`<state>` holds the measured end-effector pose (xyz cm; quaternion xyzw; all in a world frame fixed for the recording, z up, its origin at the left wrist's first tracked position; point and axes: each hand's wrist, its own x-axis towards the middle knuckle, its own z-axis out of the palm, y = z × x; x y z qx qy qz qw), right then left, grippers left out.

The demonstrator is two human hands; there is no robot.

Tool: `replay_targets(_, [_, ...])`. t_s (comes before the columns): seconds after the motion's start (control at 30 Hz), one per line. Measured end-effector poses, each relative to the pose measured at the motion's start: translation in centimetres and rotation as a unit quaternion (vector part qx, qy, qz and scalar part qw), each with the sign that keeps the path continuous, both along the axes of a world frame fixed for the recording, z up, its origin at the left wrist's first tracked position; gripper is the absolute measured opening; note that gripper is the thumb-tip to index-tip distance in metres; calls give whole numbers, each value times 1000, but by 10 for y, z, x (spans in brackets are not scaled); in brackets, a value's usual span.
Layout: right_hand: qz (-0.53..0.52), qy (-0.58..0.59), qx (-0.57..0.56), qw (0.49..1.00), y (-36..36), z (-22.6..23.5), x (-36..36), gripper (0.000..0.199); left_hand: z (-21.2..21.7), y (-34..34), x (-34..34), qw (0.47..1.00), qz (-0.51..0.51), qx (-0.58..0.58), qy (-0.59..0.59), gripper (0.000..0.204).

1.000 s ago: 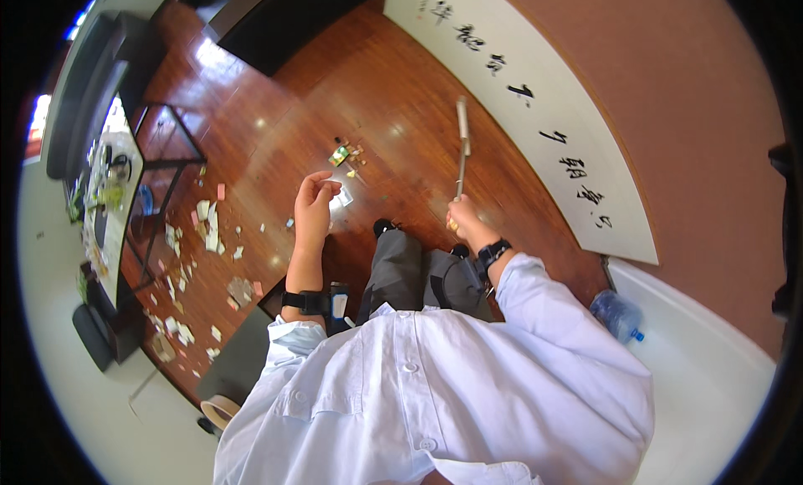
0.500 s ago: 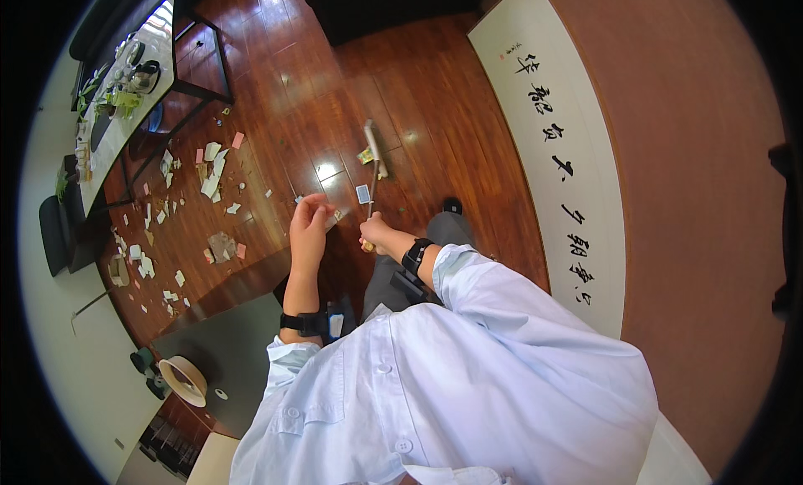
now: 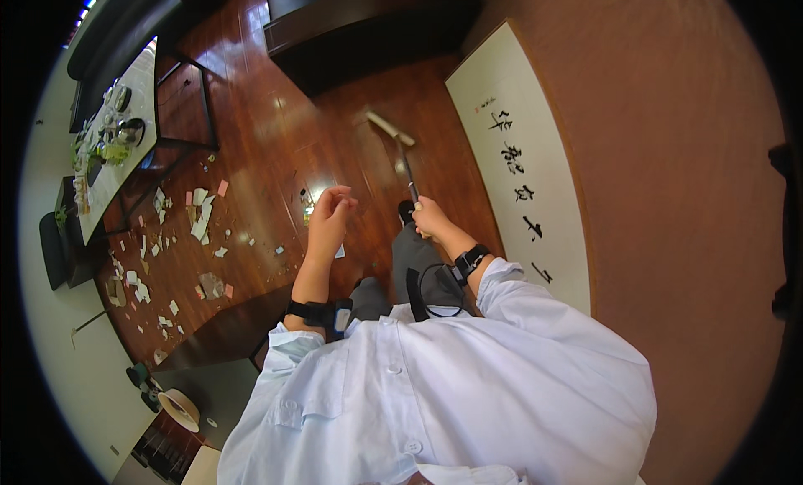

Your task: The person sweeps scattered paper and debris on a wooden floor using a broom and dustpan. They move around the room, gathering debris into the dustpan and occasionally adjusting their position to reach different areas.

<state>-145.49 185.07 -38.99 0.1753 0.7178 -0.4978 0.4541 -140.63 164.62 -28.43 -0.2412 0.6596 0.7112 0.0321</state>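
My right hand is closed round the dark handle of a broom. Its pale, narrow head sits crosswise over the wooden floor, slightly blurred, ahead of that hand. Raised at the left, my left hand has loosely bent fingers that stand apart, and I see nothing held in it. Small colourful litter lies on the floor just beyond its wrist. A blue-and-white card shows on the floor beside the left forearm, partly covered.
Scattered paper scraps cover the floor at the left. A table with pots and plants stands far left. Dark furniture is at the back. A framed calligraphy panel is at the right, a desk near left.
My right hand and the broom have swung to the right, and the broom head has turned and come away from the litter. The view has shifted too; my left hand stays raised.
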Motion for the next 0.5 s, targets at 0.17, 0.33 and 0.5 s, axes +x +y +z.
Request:
replay_targets(0.17, [122, 113, 126, 978, 40, -39, -130, 43, 7, 33, -71, 999, -23, -15, -22, 17])
replay_targets(0.33, [92, 135, 136, 977, 72, -73, -212, 30, -5, 43, -85, 996, -45, -44, -67, 18])
replay_targets(0.5, [43, 41, 144, 988, 101, -103, -226, 38, -24, 38, -89, 995, -25, -29, -92, 18])
